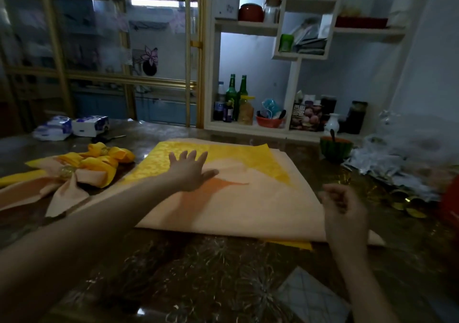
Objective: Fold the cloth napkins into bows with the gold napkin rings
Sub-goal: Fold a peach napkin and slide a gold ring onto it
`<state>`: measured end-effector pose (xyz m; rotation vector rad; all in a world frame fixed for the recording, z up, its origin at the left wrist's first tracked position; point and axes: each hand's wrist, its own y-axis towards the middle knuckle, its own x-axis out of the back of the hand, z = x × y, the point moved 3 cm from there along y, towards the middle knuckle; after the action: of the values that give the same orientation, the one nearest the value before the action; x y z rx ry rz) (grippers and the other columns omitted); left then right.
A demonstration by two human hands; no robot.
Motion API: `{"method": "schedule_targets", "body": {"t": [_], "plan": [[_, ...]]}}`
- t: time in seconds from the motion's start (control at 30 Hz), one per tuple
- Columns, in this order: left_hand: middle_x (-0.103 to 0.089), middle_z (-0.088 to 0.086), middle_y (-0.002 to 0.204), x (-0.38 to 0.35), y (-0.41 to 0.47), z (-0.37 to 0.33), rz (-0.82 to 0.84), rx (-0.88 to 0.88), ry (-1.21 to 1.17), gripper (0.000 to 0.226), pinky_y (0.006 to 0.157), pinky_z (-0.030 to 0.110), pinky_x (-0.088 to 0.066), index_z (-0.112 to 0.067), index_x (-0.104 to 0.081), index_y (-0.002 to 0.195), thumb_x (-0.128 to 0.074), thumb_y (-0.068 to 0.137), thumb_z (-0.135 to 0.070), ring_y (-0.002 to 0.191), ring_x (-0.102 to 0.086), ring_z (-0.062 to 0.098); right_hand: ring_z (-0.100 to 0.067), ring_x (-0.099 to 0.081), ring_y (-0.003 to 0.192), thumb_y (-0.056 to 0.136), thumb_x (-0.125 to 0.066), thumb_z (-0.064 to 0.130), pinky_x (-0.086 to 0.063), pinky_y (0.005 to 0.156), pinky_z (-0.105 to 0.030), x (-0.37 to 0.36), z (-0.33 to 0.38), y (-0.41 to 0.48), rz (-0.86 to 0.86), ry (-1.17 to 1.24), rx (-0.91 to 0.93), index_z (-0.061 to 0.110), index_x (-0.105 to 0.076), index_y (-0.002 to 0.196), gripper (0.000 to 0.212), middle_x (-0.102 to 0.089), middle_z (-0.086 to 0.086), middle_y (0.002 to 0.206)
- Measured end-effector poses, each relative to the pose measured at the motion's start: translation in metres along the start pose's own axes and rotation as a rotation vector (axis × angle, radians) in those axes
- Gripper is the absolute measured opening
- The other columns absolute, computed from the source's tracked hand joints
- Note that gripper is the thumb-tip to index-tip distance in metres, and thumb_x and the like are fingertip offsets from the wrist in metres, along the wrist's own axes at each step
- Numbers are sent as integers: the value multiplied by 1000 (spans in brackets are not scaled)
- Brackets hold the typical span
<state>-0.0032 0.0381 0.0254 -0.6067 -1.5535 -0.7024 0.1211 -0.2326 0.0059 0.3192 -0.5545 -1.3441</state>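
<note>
The way is blocked by bows (82,166) left of the left grip (190,171), and by wrappers (397,171) right of the right grip (344,206). Room is left between.

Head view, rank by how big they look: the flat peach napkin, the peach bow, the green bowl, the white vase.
1. flat peach napkin, largest by far.
2. peach bow.
3. green bowl.
4. white vase, smallest in view; it stands farthest back, so its real size is unsure.

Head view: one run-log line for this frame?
left hand flat on peach napkin | right hand curled at napkin's right edge, grip unclear | yellow napkin partly covered | finished bows at left
</note>
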Motion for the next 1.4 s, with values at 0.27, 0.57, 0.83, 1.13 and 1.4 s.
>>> {"method": "schedule_targets", "body": {"t": [0.27,0.57,0.83,1.13,1.4], "plan": [[-27,4,151,-50,-24,-8,171,-131,-72,50,110,53,-14,-24,-35,138,-26,97,-52,142,-15,28,-12,-17,143,92,-15,59,-12,115,-28,-59,-17,-33,889,-730,230,30,-30,146,63,-21,6,156],[-11,4,157,-54,-19,-16,231,-245,-75,61,114,49,-6,-20,-25,146,-23,96,-55,145,-5,24,-11,-48,108,100,-24,45,-37,87,-26,-70,-5,-17,691,-969,399,29,-49,119,35,-54,7,120],[-10,0,158,-64,8,-1,119,-230,-191,61,116,43,-1,-23,-20,148,-26,96,-54,146,-3,17,-12,1,146,85,-7,69,2,116,-35,-120,-33,6,1049,-874,103,35,-7,150,74,3,10,159],[-36,6,140,-56,8,16,116,-228,-126,49,108,44,-18,-16,-44,128,-28,97,-51,138,-23,25,-9,5,145,58,12,81,5,116,-36,-125,-41,12,997,-902,114,37,-1,149,101,7,12,158],[-1,3,159,-72,8,23,172,-201,-114,61,115,44,1,-23,-13,149,-20,97,-53,146,2,20,7,-7,135,81,-22,65,-4,110,-18,-122,-22,-9,984,-609,181,36,-24,146,70,-14,19,154]]}}
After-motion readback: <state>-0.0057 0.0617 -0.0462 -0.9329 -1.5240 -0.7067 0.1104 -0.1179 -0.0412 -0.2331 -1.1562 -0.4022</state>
